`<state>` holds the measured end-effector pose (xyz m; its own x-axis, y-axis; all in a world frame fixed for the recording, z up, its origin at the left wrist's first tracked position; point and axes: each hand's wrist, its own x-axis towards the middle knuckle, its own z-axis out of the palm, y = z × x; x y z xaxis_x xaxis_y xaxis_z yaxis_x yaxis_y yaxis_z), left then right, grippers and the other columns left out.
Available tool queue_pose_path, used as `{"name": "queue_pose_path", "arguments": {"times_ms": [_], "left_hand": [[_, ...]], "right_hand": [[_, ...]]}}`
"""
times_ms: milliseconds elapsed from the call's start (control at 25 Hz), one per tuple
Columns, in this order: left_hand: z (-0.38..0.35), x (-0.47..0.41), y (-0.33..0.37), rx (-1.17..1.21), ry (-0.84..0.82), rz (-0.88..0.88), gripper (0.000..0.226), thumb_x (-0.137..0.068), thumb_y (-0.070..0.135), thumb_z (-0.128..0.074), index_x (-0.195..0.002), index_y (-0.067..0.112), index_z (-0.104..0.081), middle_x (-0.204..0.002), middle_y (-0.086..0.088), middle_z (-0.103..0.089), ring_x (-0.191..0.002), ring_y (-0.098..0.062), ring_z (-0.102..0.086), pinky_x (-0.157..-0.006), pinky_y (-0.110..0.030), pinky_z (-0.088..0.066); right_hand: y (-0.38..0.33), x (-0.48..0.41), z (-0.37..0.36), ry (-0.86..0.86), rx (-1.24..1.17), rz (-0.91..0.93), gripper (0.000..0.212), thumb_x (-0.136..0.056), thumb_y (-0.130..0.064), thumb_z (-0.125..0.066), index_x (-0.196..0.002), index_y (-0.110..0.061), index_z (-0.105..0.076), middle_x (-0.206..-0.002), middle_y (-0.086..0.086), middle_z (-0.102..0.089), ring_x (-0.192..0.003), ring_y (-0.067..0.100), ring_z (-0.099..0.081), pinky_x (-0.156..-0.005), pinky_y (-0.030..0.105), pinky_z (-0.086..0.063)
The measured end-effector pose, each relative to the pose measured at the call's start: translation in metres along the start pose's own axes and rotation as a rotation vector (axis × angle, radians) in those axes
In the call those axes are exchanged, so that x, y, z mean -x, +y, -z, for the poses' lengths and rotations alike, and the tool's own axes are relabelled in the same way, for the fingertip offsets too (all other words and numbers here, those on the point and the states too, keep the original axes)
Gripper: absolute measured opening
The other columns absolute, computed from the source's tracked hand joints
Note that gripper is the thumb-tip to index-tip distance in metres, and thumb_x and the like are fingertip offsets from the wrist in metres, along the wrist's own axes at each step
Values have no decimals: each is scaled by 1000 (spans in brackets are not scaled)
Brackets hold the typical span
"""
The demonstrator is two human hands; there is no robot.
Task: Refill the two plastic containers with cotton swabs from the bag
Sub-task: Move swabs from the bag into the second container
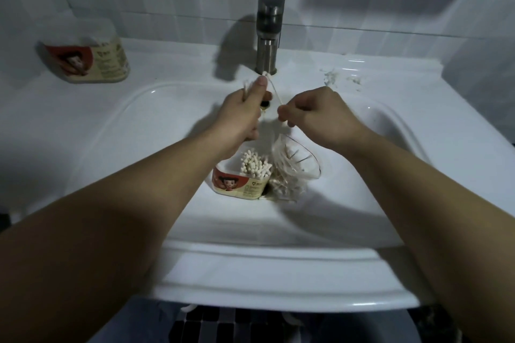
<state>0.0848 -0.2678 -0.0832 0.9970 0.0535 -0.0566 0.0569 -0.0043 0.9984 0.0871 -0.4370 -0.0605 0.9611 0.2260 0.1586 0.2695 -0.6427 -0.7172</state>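
Pinching one cotton swab point(274, 95) by its lower tip, the right hand point(320, 117) has its fingers curled and pressed close on the thin stick. The swab's long axis goes up and to the left, and its upper head ends beside the thumb of the left hand point(239, 114). This hand grips what seems to be a small bundle of swabs point(246, 88), but it is blurred.

The open container point(241, 185) stands in the sink point(145, 92) below both hands and nearer to the person, almost under the left wrist. Its swabs stand upright. The bag point(301, 167) lies touching it on the right.

I think the slanted swab must be turned upright and brought down. The left hand is nearer to the container.

The second container point(89, 58) stands well apart on the left counter.
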Motion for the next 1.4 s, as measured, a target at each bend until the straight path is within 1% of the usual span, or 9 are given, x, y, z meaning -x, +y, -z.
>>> {"name": "queue_pose_path", "arguments": {"times_ms": [240, 320, 440, 560, 840, 960, 1040, 1200, 1400], "left_hand": [[-10, 4, -4, -104, -111, 20, 30, -108, 39, -44, -90, 19, -57, -76, 3, -53, -63, -11, -47, -56, -26, -44], [-8, 4, -3, -63, -125, 72, 31, -109, 39, -41, -92, 19, -56, -79, 1, -55, -66, -13, -54, -64, -30, -49], [-11, 9, 0, -56, -167, 83, 28, -110, 33, -40, -96, 19, -59, -78, 1, -61, -67, -13, -63, -67, -30, -55], [-14, 12, 0, -62, -247, 87, 24, -111, 25, -40, -102, 17, -60, -77, -1, -61, -64, -11, -63, -65, -27, -60], [-12, 6, -4, -84, -185, 96, 24, -111, 29, -37, -103, 19, -57, -68, 1, -45, -50, -8, -44, -46, -23, -39], [-4, 0, -4, -159, -68, 102, 25, -108, 33, -40, -107, 18, -60, -65, 3, -40, -49, -10, -35, -46, -25, -31], [2, -2, -2, -142, -6, 125, 21, -106, 31, -43, -100, 19, -59, -61, 5, -36, -48, -10, -31, -45, -24, -28], [6, -2, -1, -78, 4, 154, 17, -106, 25, -42, -98, 18, -56, -62, 4, -29, -45, -9, -23, -45, -25, -20], [2, 3, -1, -95, -51, 146, 17, -106, 26, -44, -104, 16, -58, -60, 6, -29, -46, -10, -23, -46, -26, -22]], "right_hand": [[-2, 3, -5, -103, 101, 90, 26, -87, -37, -75, -73, -15, -73, -57, -6, -58, -52, 3, -47, -52, 17, -35], [1, 2, -4, -28, 92, 108, 24, -79, -41, -83, -86, -22, -70, -76, -11, -64, -65, 0, -55, -59, 13, -39], [7, 0, -1, -30, 67, 182, 80, -71, -41, -89, -140, -34, -49, -132, -11, -55, -107, 3, -56, -79, 14, -45], [8, 0, -5, -148, 94, 221, 103, -73, -32, -89, -158, -33, -31, -148, -14, -47, -124, 2, -49, -93, 14, -40], [5, 0, -7, -95, 68, 203, 72, -78, -32, -84, -143, -27, -55, -124, -12, -62, -102, 2, -63, -86, 21, -53], [-1, 5, -2, -70, 41, 171, 32, -84, -28, -78, -113, -25, -67, -95, -8, -69, -73, 6, -66, -68, 23, -52], [-3, 10, 4, -232, 31, 112, 5, -85, -19, -73, -90, -20, -72, -72, 0, -72, -58, 10, -65, -57, 28, -51], [8, 18, -8, -749, 335, -44, 8, -86, -20, -73, -91, -18, -79, -71, -1, -72, -66, 14, -70, -56, 31, -59], [23, 13, -23, -799, 518, -35, 7, -82, -25, -76, -87, -29, -79, -71, -5, -69, -61, 8, -61, -54, 24, -54]]}}
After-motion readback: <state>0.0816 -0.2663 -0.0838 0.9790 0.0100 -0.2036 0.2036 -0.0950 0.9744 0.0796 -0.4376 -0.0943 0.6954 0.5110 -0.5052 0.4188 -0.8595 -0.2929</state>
